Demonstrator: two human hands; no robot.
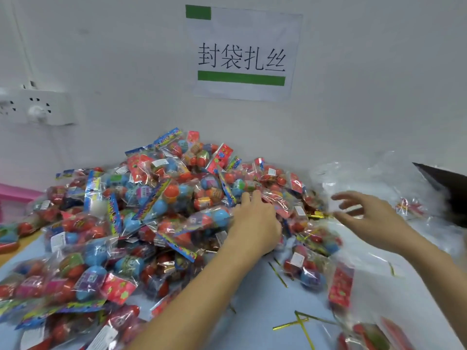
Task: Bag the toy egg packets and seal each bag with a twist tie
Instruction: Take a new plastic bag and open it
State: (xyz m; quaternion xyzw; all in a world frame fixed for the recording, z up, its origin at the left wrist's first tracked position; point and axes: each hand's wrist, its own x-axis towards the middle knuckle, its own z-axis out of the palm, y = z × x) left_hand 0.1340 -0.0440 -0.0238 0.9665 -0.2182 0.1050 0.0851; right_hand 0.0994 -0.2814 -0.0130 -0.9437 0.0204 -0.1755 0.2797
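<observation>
A big heap of toy egg packets, clear wrappers with red, blue and orange eggs, covers the left and middle of the table. My left hand lies palm down on the heap's right slope, fingers pressed among the packets; whether it grips one is hidden. My right hand hovers to the right with fingers spread, holding nothing, just above a bunch of gold twist ties. A pile of clear empty bags lies behind the right hand. Loose gold ties lie on the table in front.
The table has a light blue top. A filled bag lies at the bottom right. A dark object juts in at the right edge. A pink tray and a wall power strip are at the left.
</observation>
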